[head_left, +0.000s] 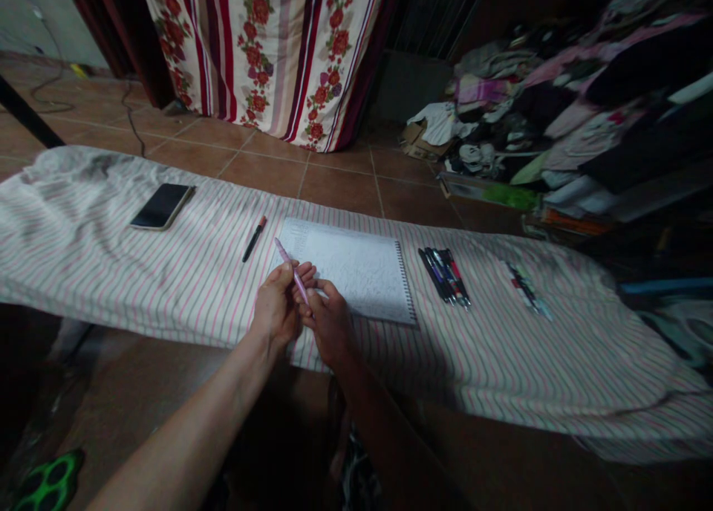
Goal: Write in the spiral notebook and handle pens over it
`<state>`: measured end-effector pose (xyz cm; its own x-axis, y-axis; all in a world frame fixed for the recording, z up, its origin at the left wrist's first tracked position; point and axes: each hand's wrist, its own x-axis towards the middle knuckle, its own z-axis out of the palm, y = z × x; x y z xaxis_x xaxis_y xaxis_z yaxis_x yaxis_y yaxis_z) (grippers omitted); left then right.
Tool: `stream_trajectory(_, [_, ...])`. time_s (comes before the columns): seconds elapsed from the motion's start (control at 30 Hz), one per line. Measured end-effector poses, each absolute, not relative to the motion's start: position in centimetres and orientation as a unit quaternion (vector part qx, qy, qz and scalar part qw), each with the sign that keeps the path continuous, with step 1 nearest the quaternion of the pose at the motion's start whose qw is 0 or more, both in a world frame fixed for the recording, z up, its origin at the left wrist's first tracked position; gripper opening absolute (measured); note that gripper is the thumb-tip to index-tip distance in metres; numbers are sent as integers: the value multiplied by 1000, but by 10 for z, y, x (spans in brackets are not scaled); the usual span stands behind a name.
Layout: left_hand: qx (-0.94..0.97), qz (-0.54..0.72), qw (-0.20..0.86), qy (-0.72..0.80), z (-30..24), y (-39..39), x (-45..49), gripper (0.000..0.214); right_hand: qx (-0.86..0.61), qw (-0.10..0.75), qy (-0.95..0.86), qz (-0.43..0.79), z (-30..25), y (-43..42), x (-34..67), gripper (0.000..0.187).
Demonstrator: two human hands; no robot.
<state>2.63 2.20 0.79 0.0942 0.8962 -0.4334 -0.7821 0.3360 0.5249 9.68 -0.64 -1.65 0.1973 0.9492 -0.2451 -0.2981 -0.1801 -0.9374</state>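
Holding a pink pen (301, 286) over the left part of the notebook (362, 266), pinching its shaft with the left grip (277, 301), narrow, and apparently its near end with the right grip (333, 324), narrow too. Seems midway through handling the pen two-handed, rather than writing. Probably calls next for loosening one grip while steadying with the other, minding the black pen (254, 241) left of the notebook and the bundled pens (444, 277) to its right.

Left fingers (285, 273) beside right fingers (316, 303), curled
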Motion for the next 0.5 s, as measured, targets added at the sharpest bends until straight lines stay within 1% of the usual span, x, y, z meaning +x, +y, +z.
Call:
stream_trajectory(0.17, [108,546,753,350,10,20,23,9,-369,586,-205,692,-11,-7,98,10])
stream_trajectory(0.3, [117,530,770,336,9,18,20,8,-283,556,-120,772,-8,-8,101,9])
stream_trajectory(0.4, [135,528,777,313,9,17,18,7,-267,547,-88,788,-6,-9,101,9])
stream_trajectory(0.5, [141,527,774,321,10,18,17,8,-300,564,-141,757,-3,-10,99,6])
